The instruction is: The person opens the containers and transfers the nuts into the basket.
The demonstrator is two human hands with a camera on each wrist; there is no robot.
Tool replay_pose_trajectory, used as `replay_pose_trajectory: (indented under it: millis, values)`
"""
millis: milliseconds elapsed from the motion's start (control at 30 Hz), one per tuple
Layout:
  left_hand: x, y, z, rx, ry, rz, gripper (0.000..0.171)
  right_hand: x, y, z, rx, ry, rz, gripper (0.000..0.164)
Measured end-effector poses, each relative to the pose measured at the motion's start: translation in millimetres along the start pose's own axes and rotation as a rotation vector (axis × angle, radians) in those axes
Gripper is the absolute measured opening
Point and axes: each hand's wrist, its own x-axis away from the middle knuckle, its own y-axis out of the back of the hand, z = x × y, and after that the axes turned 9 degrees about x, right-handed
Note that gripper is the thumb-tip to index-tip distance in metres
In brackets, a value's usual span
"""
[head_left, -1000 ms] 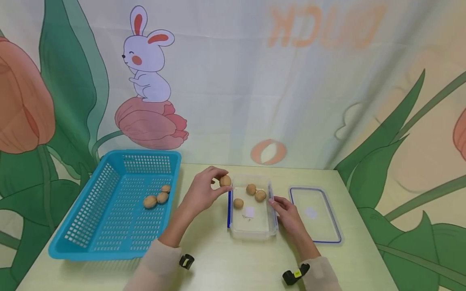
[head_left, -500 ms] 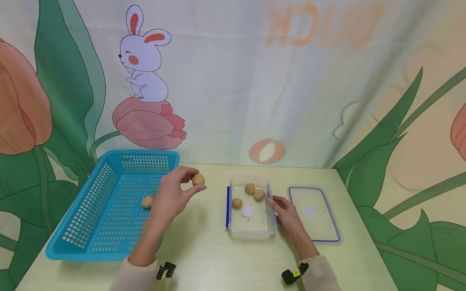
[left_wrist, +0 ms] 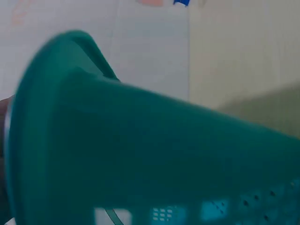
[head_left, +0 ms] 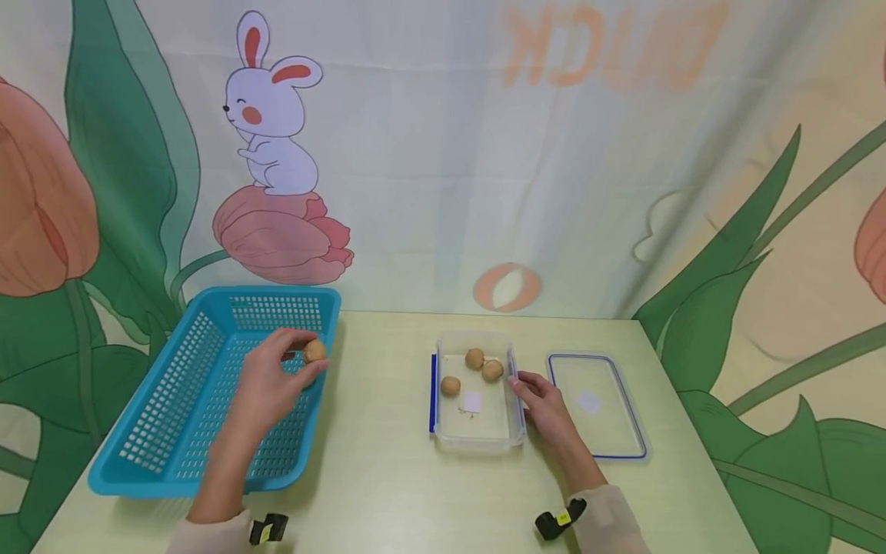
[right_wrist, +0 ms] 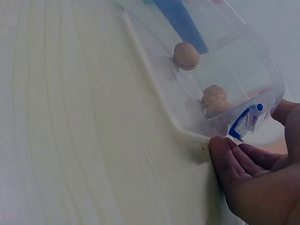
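Observation:
In the head view my left hand (head_left: 266,385) pinches a walnut (head_left: 314,352) between thumb and fingertips, over the right part of the blue plastic basket (head_left: 104,481). That hand and forearm hide much of the basket's floor. The basket's blurred side (left_wrist: 140,140) fills most of the left wrist view. My right hand (head_left: 547,404) grips the right wall of a clear plastic container (head_left: 481,444), thumb on the rim and fingers outside. Inside it lie a walnut (head_left: 451,386) on the left and two touching walnuts, one of them (head_left: 493,371) nearer the right wall.
A clear lid with a blue seal (head_left: 633,408) lies flat on the table, right of the container. Blue clip flaps (head_left: 433,394) stick out at the container's left side. A printed curtain (head_left: 429,154) hangs behind the table's back edge.
My left hand has carried the walnut leftward, from beside the container's left rim to over the basket. My right hand and the container stay in place.

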Motion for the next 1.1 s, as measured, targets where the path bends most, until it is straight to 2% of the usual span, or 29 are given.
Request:
replay_pose_trajectory:
  millis: [233,433,600,800,1100]
  values:
    - [5.3,7.6,31.1,-0.014,0.032,-0.002,0.043,-1.1,-0.9,-1.8,0.004,0.004,-0.005,0.059]
    - [9.8,6.7,47.4,-0.036,0.091,0.044,0.044,-2.5,-0.7,-3.1,0.006,-0.005,-0.009,0.058]
    - [7.7,-1.1,52.2,-0.059,0.138,0.083,0.046,-1.9,-1.2,-3.1,0.008,-0.011,-0.008,0.058]
    - [5.3,-8.1,50.8,-0.086,0.18,0.089,0.047,-1.6,-2.5,-2.8,0.014,-0.022,-0.004,0.058]
    - [4.4,-7.2,55.3,-0.108,0.173,0.118,0.045,0.8,-0.5,-0.6,-0.038,0.02,0.005,0.06]
